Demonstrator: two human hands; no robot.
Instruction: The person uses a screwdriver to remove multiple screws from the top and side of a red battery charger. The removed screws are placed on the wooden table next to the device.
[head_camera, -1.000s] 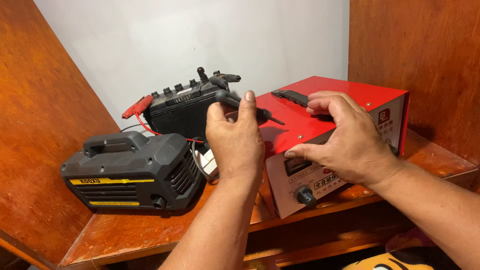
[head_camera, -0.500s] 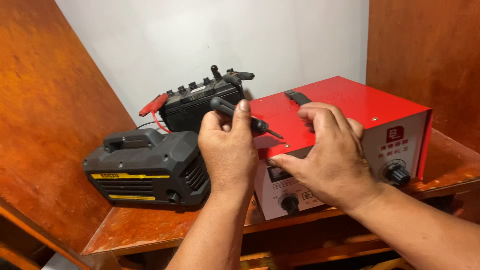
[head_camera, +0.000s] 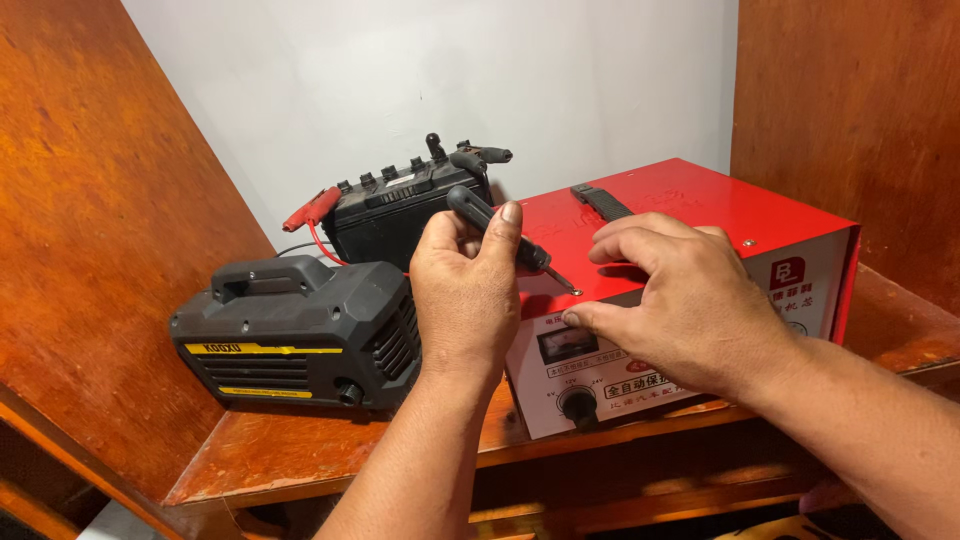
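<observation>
A black-handled screwdriver (head_camera: 497, 230) is gripped tight in the left hand (head_camera: 468, 290), tip set at the red box (head_camera: 700, 250) top's front edge, while that box is steadied by the right hand (head_camera: 680, 300), fingers spread, on the wooden shelf (head_camera: 300, 450)

A yellow strip label (head_camera: 262, 349) runs along the black machine's near side at left, with a shorter yellow strip (head_camera: 265, 392) beneath. The red box's white front panel (head_camera: 640, 365) carries a small rectangular meter window (head_camera: 567, 344) and a red square logo (head_camera: 787, 273) at right.
</observation>
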